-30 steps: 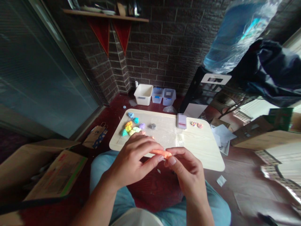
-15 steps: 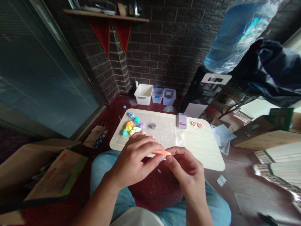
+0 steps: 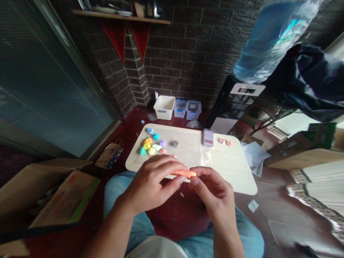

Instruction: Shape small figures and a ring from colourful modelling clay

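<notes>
Both hands are raised over the near edge of a pale wooden board (image 3: 228,172). My left hand (image 3: 150,182) and my right hand (image 3: 212,191) pinch opposite ends of an orange clay roll (image 3: 184,173) between fingers and thumbs. Bubble wrap (image 3: 188,145) covers the board's left part. On it lie several coloured clay lumps, including a blue one (image 3: 149,131), a grey one (image 3: 174,143) and a pink one (image 3: 162,151), just beyond my left fingers. Two small clay pieces (image 3: 225,142) sit further right, beside a blurred card (image 3: 208,138).
A white plastic bin (image 3: 164,110) and two clear lidded boxes (image 3: 186,110) stand against the brick wall. A paper bag (image 3: 110,156) and cardboard box (image 3: 64,197) lie left of the board. Loose papers (image 3: 254,157) lie to its right; my blue-clad knees are below.
The orange roll looks slimmer and lies more level between my fingers. My left hand has dropped slightly, uncovering the pink lump on the board.
</notes>
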A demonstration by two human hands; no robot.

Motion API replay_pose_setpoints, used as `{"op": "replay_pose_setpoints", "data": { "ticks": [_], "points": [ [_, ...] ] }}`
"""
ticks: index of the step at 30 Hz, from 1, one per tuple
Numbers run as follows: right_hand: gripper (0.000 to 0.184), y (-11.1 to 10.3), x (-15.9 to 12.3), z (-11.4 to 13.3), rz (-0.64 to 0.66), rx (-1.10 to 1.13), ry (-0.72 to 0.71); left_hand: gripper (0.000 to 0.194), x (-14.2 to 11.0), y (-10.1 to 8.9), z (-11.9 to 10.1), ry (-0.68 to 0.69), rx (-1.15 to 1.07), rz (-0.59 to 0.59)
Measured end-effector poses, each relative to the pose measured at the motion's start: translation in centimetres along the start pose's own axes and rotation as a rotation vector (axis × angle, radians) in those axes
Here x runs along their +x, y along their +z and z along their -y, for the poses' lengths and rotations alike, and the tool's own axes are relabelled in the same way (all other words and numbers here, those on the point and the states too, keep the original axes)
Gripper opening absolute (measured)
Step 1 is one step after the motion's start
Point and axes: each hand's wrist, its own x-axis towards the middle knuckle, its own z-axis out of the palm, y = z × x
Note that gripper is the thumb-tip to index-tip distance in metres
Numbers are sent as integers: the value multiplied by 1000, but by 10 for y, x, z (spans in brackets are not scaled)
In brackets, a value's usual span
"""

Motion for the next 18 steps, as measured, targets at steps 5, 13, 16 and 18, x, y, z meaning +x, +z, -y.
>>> {"op": "replay_pose_setpoints", "data": {
  "ticks": [5, 13, 16, 18],
  "points": [
    [15, 1, 0, 1, -6, -39, -28, 25, 0, 0, 0, 31, 2, -10],
    [14, 1, -2, -4, -44, -128, -69, 22, 0, 1, 1, 45, 34, -31],
    [13, 2, -2, -5, -46, -142, -76, 20, 0, 1, 1, 39, 40, -32],
    [12, 2, -2, -5, -44, -152, -82, 20, 0, 2, 2, 37, 43, -34]
  ]
}}
